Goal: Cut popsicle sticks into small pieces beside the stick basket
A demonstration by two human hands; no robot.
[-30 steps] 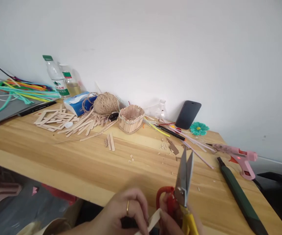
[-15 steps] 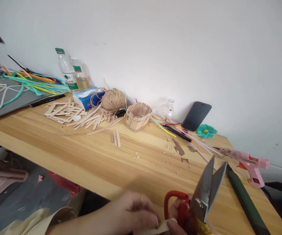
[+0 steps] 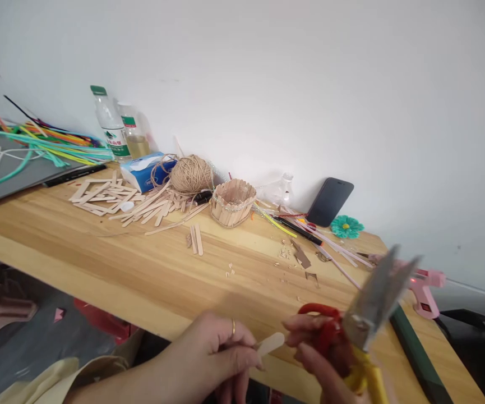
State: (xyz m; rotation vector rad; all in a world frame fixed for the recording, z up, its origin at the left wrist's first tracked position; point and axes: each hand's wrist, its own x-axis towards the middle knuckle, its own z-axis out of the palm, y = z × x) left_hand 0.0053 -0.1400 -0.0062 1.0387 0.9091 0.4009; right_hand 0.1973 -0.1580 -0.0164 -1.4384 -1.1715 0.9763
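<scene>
My left hand [image 3: 221,356], a ring on one finger, pinches a wooden craft stick [image 3: 272,343] whose rounded end points right. Beside it, my right hand [image 3: 322,353] has its fingers around the red handle of a pair of scissors [image 3: 368,314]. The blades stand apart and point up and to the right, blurred by motion; a yellow part shows under the pivot. A small gap lies between the stick's tip and my right fingertips. Farther back on the table sits a small basket of craft sticks [image 3: 232,205] with a glittery strand around it.
Loose sticks [image 3: 158,207] lie by a twine ball [image 3: 192,174], a tissue pack [image 3: 147,171] and bottles [image 3: 110,126]. At right are a leaning phone [image 3: 330,202], a teal flower [image 3: 346,226], a pink glue gun [image 3: 425,286] and a dark green bar [image 3: 414,353]. Wood scraps [image 3: 301,255] are scattered mid-table.
My hands have moved apart a little, and the stick's rounded end now shows clear of my right fingers. The scissors have shifted right and tilted further that way. The view has moved slightly.
</scene>
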